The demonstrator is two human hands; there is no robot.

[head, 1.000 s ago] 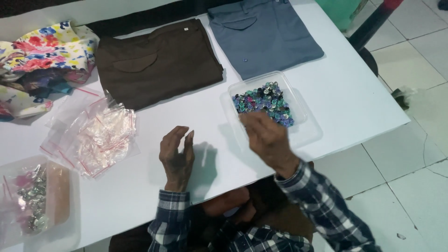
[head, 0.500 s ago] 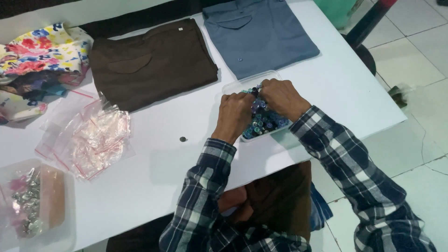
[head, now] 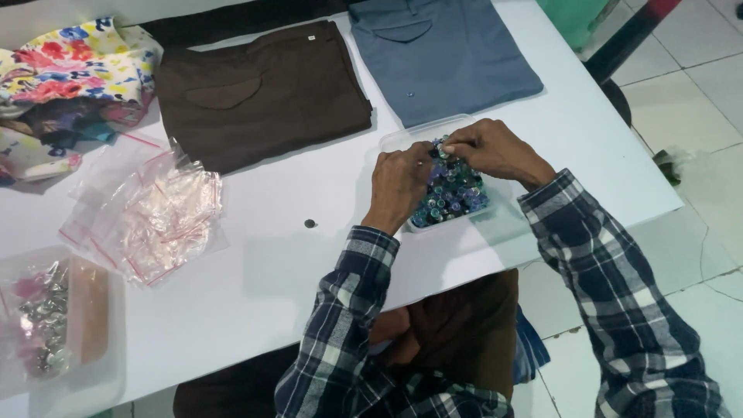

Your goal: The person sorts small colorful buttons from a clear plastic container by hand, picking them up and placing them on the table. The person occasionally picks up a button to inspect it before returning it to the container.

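Both hands are over a clear plastic box (head: 402, 139) full of little buttons (head: 453, 197). The box sits on the white table (head: 263, 279), near the edge close to the person, just below the folded blue-grey trousers (head: 445, 54). The left hand (head: 398, 182) rests on the left side of the box, with its fingers curled down into the buttons. The right hand (head: 491, 151) comes in from the right, and its fingertips are bunched together at the top of the pile, close to the left hand's fingertips. The two hands almost meet there. It looks like they pinch something small, but it is too tiny to tell what.

The buttons are small and round. They are blue, green, purple and some clear ones, all mixed up in a heap. The box is see-through with low walls.

One small dark button (head: 309, 224) lies alone on the table, to the left of the left hand. Folded brown trousers (head: 263, 93) lie farther back. A pile of small clear bags (head: 159, 213) with red strips is on the left. A flowery cloth (head: 70, 66) sits in the far left corner. Another plastic box (head: 85, 310) with shiny bits is at the near left.
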